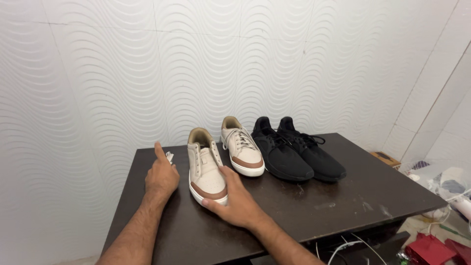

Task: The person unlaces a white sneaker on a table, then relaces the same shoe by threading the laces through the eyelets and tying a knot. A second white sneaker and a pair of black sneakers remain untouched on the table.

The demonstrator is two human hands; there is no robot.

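The shoe (206, 167) sits on the desk (304, 206). My right fingers (230, 179) wrap its toe. My left fingers (164, 164) pinch a lace (170, 157). Pull hard and it might bump the other shoe (243, 147).
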